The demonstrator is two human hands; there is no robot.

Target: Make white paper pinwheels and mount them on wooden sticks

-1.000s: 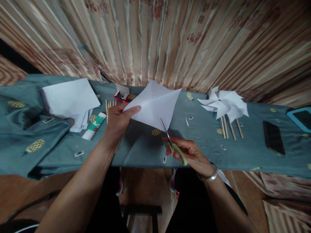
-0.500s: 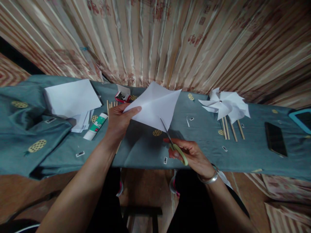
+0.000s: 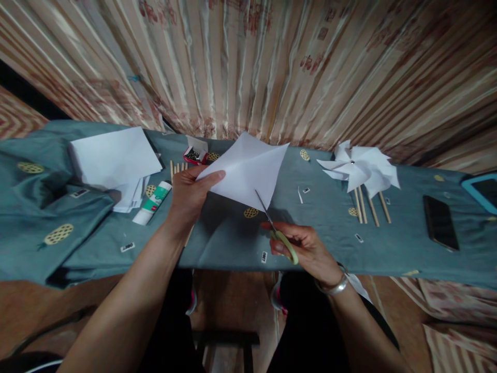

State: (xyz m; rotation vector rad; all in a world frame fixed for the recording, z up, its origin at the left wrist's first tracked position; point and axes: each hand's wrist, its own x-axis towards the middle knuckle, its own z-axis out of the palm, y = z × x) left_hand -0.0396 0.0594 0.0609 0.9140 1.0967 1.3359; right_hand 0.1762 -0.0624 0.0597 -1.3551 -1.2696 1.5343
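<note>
My left hand (image 3: 196, 189) pinches the left corner of a creased square of white paper (image 3: 248, 166), thumb on top, and holds it above the table. My right hand (image 3: 305, 246) is closed around the pale green handles of a pair of scissors (image 3: 281, 237). The blades reach over the paper's near corner, pointing toward its middle. Whether they sit in a slit there is hard to see. Behind my left hand lie several thin wooden sticks (image 3: 178, 167), partly hidden by it. A glue stick (image 3: 152, 203) lies just left of that hand.
White paper sheets (image 3: 116, 158) are stacked at the left. A small red box (image 3: 195, 154) of pins stands at the back. Paper pinwheels (image 3: 367, 165) on sticks lie at the right, near a dark phone (image 3: 440, 223) and a blue-edged device (image 3: 483, 191). A curtain (image 3: 248, 67) hangs behind.
The scissors and the paper have shifted very slightly. Both hands keep the same grip and nearly the same place.
</note>
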